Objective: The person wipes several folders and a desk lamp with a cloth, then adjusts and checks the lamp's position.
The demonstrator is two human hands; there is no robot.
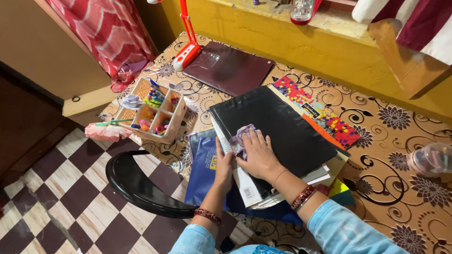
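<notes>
A white barcode label [248, 191] is showing on the white sheet at the stack's near edge, a yellow label [213, 164] is peeking off the blue folder, and a small dark label [311, 110] is sitting on the multicoloured cover.

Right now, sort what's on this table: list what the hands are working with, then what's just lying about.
In use:
right hand pressing a purple cloth
black folder
left hand steadying the paper stack

Lying about:
maroon folder
organizer basket
red lamp
plastic bottle
colourful book
</notes>
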